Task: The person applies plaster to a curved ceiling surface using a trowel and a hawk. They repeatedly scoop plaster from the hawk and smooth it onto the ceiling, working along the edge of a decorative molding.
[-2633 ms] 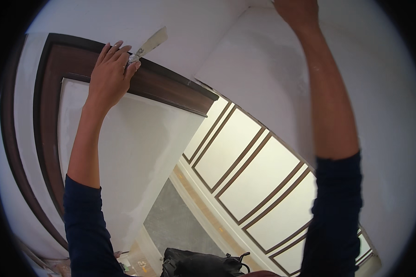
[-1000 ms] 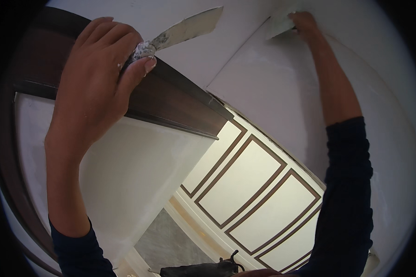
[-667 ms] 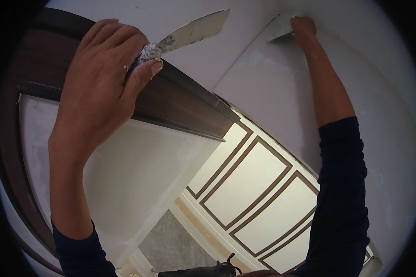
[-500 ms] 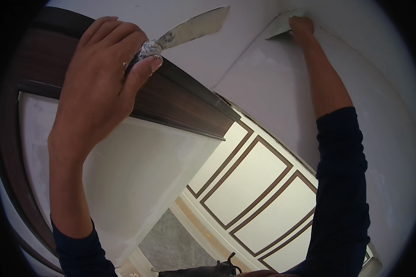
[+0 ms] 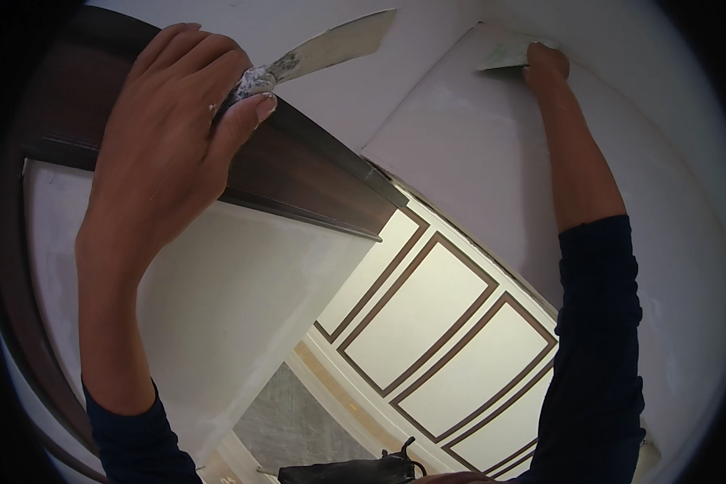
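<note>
My left hand (image 5: 173,137) is raised close to the camera and grips the plaster-caked handle of a putty knife (image 5: 331,50). Its blade points up and right over the white wall. My right hand (image 5: 544,64) reaches far up and presses a second flat scraper blade (image 5: 508,55) against the white wall surface (image 5: 476,161) near a corner edge. Both forearms wear dark blue sleeves.
A dark brown wooden frame (image 5: 298,169) runs diagonally below my left hand, around a white plastered panel (image 5: 218,306). Lower right is a white wall with brown rectangular mouldings (image 5: 436,323). A dark bag (image 5: 355,469) lies at the bottom edge.
My left hand with the putty knife came closer and higher in view since the earliest frame. My right hand slid slightly along the upper wall with its blade; little has shifted in the last second.
</note>
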